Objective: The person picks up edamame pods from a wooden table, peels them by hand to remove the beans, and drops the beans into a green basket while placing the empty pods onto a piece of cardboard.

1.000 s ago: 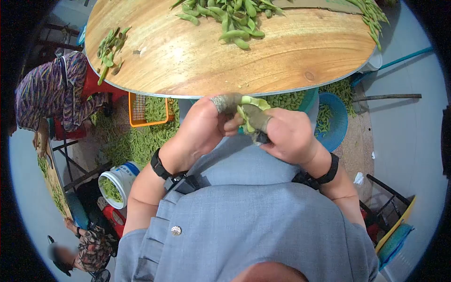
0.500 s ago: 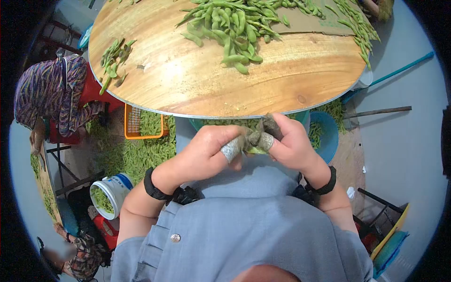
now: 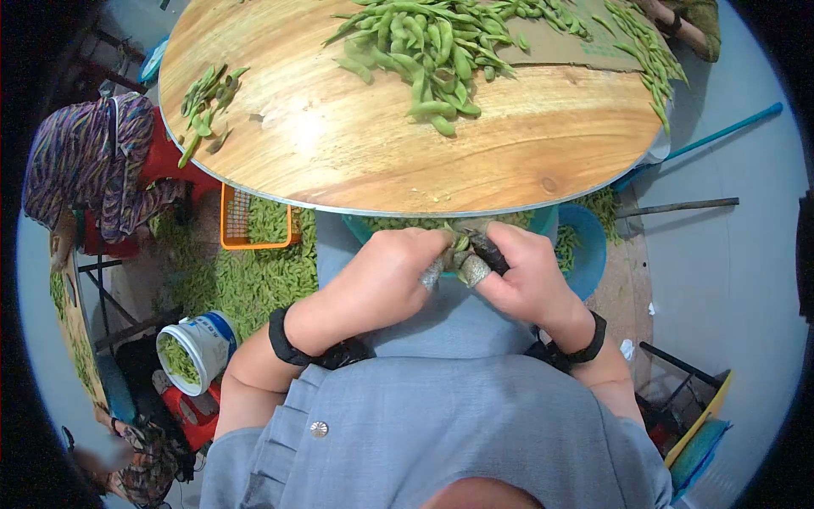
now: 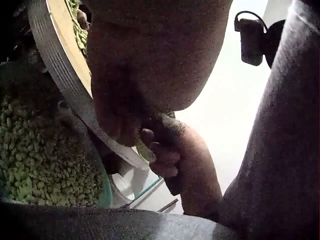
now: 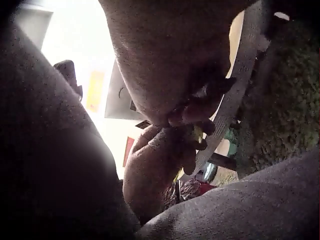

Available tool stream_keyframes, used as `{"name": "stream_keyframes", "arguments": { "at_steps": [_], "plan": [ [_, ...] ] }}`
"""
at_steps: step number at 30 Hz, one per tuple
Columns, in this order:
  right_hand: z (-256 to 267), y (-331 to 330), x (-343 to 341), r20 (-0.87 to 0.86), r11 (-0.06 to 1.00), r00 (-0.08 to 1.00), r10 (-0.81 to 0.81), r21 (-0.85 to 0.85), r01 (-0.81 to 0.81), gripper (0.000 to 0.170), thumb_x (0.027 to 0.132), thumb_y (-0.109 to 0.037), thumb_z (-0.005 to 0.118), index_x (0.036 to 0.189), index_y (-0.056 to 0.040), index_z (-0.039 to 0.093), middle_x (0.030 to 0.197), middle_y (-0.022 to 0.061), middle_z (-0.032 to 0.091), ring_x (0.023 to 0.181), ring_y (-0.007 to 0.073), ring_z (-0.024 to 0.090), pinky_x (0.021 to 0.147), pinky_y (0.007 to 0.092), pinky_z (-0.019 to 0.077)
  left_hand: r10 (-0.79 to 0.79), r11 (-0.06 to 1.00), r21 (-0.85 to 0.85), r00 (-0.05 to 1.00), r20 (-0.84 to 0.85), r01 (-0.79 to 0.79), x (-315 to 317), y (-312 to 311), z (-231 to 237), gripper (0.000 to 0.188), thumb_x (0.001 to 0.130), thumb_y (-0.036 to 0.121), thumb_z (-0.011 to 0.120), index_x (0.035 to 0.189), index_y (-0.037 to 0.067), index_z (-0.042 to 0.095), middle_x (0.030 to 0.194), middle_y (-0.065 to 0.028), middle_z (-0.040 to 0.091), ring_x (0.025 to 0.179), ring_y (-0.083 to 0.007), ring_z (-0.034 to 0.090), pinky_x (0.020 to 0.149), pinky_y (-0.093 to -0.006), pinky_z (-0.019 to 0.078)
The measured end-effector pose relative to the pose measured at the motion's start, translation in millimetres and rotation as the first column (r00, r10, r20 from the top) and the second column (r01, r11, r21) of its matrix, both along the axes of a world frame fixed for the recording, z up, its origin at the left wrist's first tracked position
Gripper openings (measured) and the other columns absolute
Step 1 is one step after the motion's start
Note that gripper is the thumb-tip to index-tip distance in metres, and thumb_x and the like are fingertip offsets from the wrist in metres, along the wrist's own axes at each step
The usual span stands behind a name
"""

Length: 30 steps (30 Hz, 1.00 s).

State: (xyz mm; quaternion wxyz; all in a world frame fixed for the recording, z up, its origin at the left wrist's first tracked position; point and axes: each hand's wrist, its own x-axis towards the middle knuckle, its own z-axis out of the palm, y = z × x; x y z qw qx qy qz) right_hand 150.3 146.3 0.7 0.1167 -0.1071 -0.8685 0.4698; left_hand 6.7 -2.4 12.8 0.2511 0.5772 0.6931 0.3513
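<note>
One green pod (image 3: pixel 461 243), between wrapped fingers (image 3: pixel 476 271)

Glowing honey-gold with brown grain at twelve o'clock, across the tabletop (image 3: pixel 339 161)! Bursting bright green on the heaped pods (image 3: pixel 441 51). Round past nine: rippling in purple, multicoloured stripes down the person's clothes (image 3: pixel 85 161), flashing orange on the basket (image 3: pixel 224 216). Gleaming white, banded blue, on the bucket (image 3: pixel 202 338) at eight. Over to three, blue on the basin (image 3: pixel 596 254); at two, teal on the pole (image 3: pixel 725 131). Dead centre, silvery grey on the finger wraps (image 3: pixel 476 270), green on the pinched pod (image 3: pixel 462 242); at six, grey-blue on the garment (image 3: pixel 475 416).
</note>
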Motion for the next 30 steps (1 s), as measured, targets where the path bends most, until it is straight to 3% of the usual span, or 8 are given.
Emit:
{"name": "stream_keyframes", "arguments": {
  "at_steps": [8,11,13,18,21,22,24,30],
  "plan": [
    [4.9,0.8,-6.3,0.025,0.987,1.000,-0.009,0.158,0.005,0.025,0.067,-0.012,0.066,0.086,-0.0004,0.054,0.075,0.0175,0.055,0.069,0.0356,0.057,0.060,0.0403,0.0471,-0.087,0.995,0.046,0.994,0.064,0.084,-7.7,-0.5,-9.7,0.028,0.078,0.004,0.057,0.105,-0.001,0.059,0.080,-0.0198,0.062,0.076,-0.0359,0.064,0.067,-0.0395,0.0509],
    [-4.1,5.0,-9.5,0.029,0.997,0.998,-0.062,0.043,0.060,0.025,0.067,-0.012,0.065,0.087,-0.0006,0.056,0.075,0.0176,0.057,0.068,0.0348,0.059,0.061,0.0391,0.0480,-0.094,0.996,0.035,0.938,0.333,0.088,-11.2,-3.0,-6.5,0.020,0.085,0.007,0.054,0.103,-0.002,0.060,0.075,-0.0149,0.064,0.068,-0.0245,0.068,0.062,-0.0331,0.0519],
    [-2.6,2.0,-13.8,0.026,0.984,0.992,-0.125,-0.128,0.127,0.026,0.070,-0.012,0.065,0.092,-0.0006,0.059,0.076,0.0174,0.060,0.068,0.0319,0.062,0.062,0.0371,0.0495,0.189,0.980,-0.156,0.837,0.513,-0.126,-9.3,-3.5,-9.9,0.021,0.075,0.001,0.054,0.095,0.001,0.062,0.071,-0.0172,0.064,0.067,-0.0324,0.065,0.060,-0.0378,0.0507],
    [-0.7,0.6,-11.5,-0.045,0.974,0.973,-0.225,0.029,0.227,0.025,0.074,-0.011,0.066,0.095,0.0002,0.060,0.078,0.0169,0.062,0.070,0.0285,0.063,0.063,0.0349,0.0498,0.236,0.971,-0.035,0.927,0.291,-0.237,-5.0,0.0,-18.0,0.020,0.075,0.003,0.054,0.093,0.001,0.061,0.074,-0.0201,0.062,0.070,-0.0402,0.062,0.062,-0.0412,0.0494],
    [1.2,-0.2,-10.8,0.139,0.908,0.988,-0.071,-0.401,0.122,0.017,0.082,-0.012,0.063,0.094,0.0004,0.061,0.075,0.0097,0.062,0.068,0.0168,0.061,0.062,0.0307,0.0491,0.154,0.981,0.078,0.962,0.227,-0.175,-4.0,2.8,-10.3,0.016,0.077,0.004,0.055,0.092,0.002,0.061,0.073,-0.0188,0.061,0.070,-0.0392,0.061,0.062,-0.0409,0.0494],
    [5.1,1.8,-9.8,0.142,0.907,0.987,-0.072,-0.403,0.124,0.017,0.082,-0.012,0.063,0.094,0.0004,0.061,0.075,0.0097,0.062,0.068,0.0168,0.061,0.062,0.0307,0.0491,0.080,0.988,0.107,0.969,0.234,-0.107,-7.6,3.9,-8.3,0.015,0.077,0.004,0.055,0.092,0.002,0.061,0.074,-0.0185,0.061,0.070,-0.0385,0.061,0.062,-0.0405,0.0493],
    [8.9,5.5,-7.7,0.319,0.714,0.947,0.042,-0.673,0.195,0.015,0.083,-0.011,0.062,0.094,-0.0001,0.063,0.075,0.0037,0.062,0.068,0.0103,0.058,0.062,0.0269,0.0482,0.006,0.990,0.136,0.971,0.240,-0.040,-10.6,3.7,-6.4,0.015,0.078,0.004,0.055,0.091,0.002,0.061,0.074,-0.0181,0.061,0.070,-0.0377,0.061,0.062,-0.0401,0.0493],
    [-5.2,2.5,-15.9,0.196,0.755,0.980,-0.036,-0.637,0.155,0.014,0.080,-0.007,0.059,0.091,-0.0014,0.065,0.071,0.0023,0.061,0.064,0.0105,0.055,0.060,0.0260,0.0466,-0.005,0.999,-0.048,0.927,0.376,0.025,-12.9,-0.3,-5.7,0.017,0.079,0.003,0.053,0.094,0.001,0.061,0.077,-0.0174,0.062,0.073,-0.0342,0.063,0.064,-0.0394,0.0497]
  ]
}}
